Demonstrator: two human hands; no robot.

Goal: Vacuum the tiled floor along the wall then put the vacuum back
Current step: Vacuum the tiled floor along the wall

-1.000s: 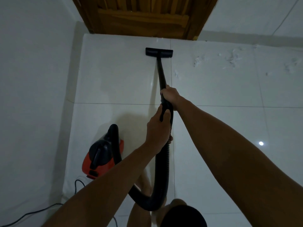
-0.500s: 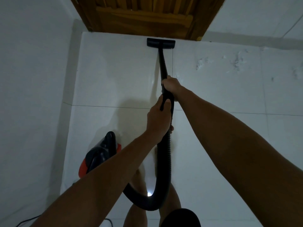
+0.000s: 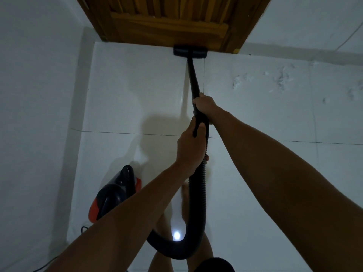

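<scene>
Both hands grip the black wand (image 3: 193,79), right hand (image 3: 204,104) wrapped higher, left hand (image 3: 189,148) closed just below it. The nozzle (image 3: 190,52) touches the far wooden door (image 3: 170,24); pushing further could knock it. The hose (image 3: 196,209) loops between bare legs to the canister (image 3: 113,195), near left, a likely trip or tug risk.

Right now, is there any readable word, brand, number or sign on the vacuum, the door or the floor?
None can be read.
Red and black canister vacuum body: no legible label; dim, partly hidden by the left arm.
Brown wooden door: no text.
White tiled floor: only debris specks.
</scene>
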